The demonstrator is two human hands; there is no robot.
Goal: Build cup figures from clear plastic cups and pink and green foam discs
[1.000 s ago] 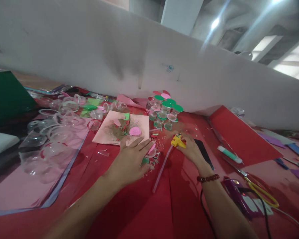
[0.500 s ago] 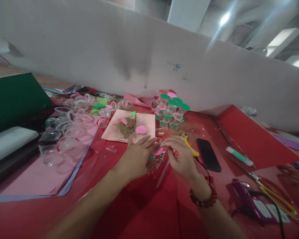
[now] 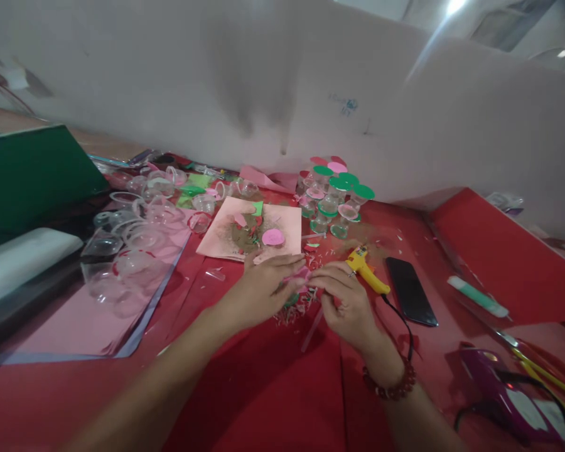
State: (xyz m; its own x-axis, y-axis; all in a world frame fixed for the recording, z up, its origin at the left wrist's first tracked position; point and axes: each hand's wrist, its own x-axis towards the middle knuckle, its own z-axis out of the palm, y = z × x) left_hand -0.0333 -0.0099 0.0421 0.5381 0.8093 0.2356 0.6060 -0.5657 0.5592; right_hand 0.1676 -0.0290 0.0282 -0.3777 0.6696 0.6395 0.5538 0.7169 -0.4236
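My left hand [image 3: 261,290] and my right hand [image 3: 346,304] meet at the middle of the red table [image 3: 273,389], over a heap of paper scraps [image 3: 294,307]. Both pinch a small pink foam piece [image 3: 299,275] between their fingertips. A yellow glue gun [image 3: 366,271] lies just right of my right hand, apart from it. Behind my left hand lies a pink sheet [image 3: 252,235] with brown grit and a pink disc [image 3: 273,237] on it. A clear glue stick [image 3: 313,320] lies below the hands.
Small jars with green and pink lids [image 3: 334,194] stand at the back. Clear plastic cups [image 3: 136,232] cover the left on pink paper. A black phone [image 3: 409,290], a green-white tube [image 3: 478,296], a purple glue gun [image 3: 494,392], scissors [image 3: 541,370] and a red sheet [image 3: 503,257] lie right.
My right hand let go of the yellow glue gun and moved left to join my left hand on the pink piece. The view shifted down and right.
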